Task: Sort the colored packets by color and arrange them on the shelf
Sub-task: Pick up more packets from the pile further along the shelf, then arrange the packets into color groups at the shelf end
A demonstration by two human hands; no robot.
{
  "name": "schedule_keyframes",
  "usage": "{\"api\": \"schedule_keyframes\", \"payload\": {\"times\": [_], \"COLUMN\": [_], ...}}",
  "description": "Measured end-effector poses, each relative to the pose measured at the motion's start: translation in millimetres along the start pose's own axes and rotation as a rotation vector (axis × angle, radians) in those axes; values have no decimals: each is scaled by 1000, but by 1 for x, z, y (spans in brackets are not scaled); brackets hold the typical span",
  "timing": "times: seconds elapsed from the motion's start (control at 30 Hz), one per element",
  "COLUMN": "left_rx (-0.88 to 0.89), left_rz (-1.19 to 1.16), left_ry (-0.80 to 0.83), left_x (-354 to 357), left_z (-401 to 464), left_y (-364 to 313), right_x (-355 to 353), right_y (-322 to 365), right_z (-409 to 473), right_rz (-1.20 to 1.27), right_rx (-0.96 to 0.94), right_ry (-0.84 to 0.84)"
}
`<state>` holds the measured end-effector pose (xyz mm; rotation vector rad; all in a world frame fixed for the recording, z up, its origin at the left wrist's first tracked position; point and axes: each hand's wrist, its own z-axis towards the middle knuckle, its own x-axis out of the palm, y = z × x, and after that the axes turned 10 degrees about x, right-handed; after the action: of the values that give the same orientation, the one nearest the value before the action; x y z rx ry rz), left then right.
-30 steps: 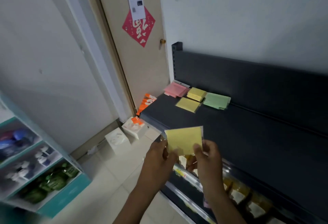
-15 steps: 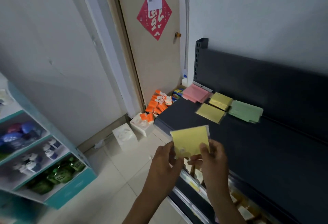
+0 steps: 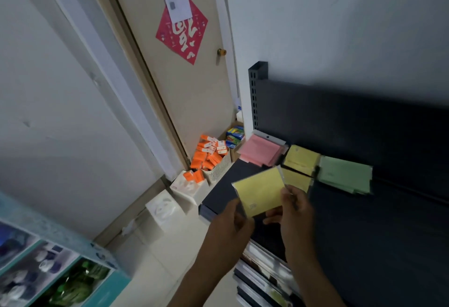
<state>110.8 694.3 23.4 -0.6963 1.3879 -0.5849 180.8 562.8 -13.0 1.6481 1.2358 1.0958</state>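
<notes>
1. I hold 1 flat yellow plastic-wrapped packet (image 3: 260, 191) above the dark shelf (image 3: 364, 221), left hand (image 3: 230, 224) and right hand (image 3: 295, 212) pinching its lower corners.
2. Next, I judge, it joins the yellow stack (image 3: 301, 159) between the pink stack (image 3: 261, 151) and the green stack (image 3: 345, 176).

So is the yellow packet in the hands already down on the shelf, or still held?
Held: the yellow packet is pinched by the left hand and right hand, lifted above the shelf.
</notes>
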Motion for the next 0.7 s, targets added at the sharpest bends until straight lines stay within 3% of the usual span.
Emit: {"api": "schedule_keyframes", "payload": {"times": [0.1,0.4,0.53,0.7], "left_rx": [18,214,242,279], "left_rz": [-7,-3,-56,29], "left_ry": [6,285,304,248], "left_x": [-3,17,20,12], "left_z": [18,85,103,110], "left_y": [6,29,35,44], "right_x": [1,-15,-16,-9], "right_y": [-4,-10,-6,-4], "right_z": [13,37,27,15], "right_rz": [-57,-353,-476,-427], "right_rx": [13,-53,-177,-150], "right_ry": [-66,-345,-478,-572]}}
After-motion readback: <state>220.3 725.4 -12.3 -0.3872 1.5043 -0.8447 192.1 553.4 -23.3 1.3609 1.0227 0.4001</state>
